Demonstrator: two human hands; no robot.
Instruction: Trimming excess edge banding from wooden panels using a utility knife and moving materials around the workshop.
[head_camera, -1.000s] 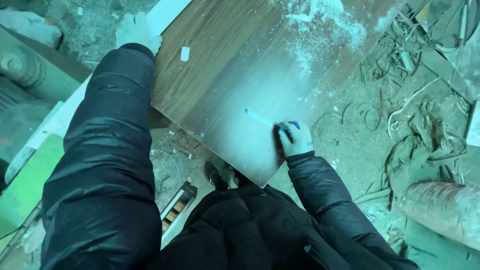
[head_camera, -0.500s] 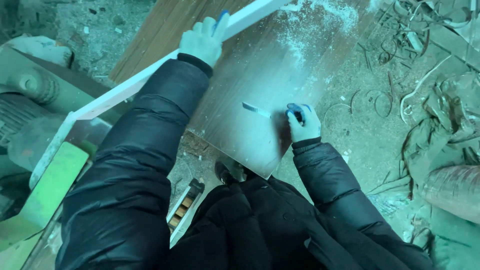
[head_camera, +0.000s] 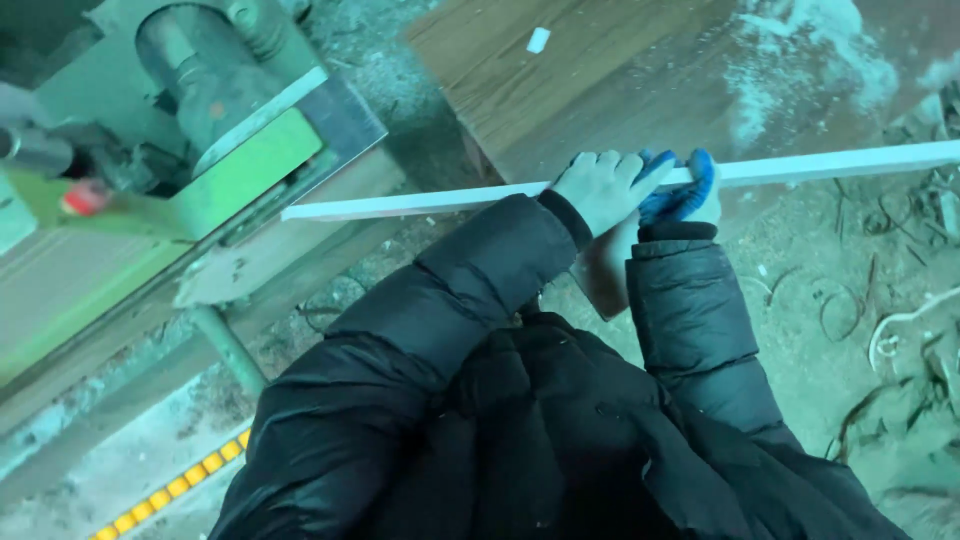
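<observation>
A long thin white strip (head_camera: 420, 202) runs nearly level across the view, from the green machine on the left to the right edge. My left hand (head_camera: 598, 186), in a white glove, is closed over the strip near its middle. Right beside it, my right hand (head_camera: 685, 192), in a blue-palmed glove, grips the same strip. Both hands sit close together in front of a brown wooden panel (head_camera: 620, 70) dusted with sawdust. My black padded jacket sleeves fill the lower part of the view.
A green woodworking machine (head_camera: 190, 150) with a metal table stands at the left. Sawdust, curled shavings and offcuts (head_camera: 880, 330) cover the floor on the right. A yellow-and-black striped line (head_camera: 170, 490) shows at the bottom left.
The view has swung left toward the green machine. My right hand left the panel's lower edge and joined the left hand on the white strip, which now lies level across the panel.
</observation>
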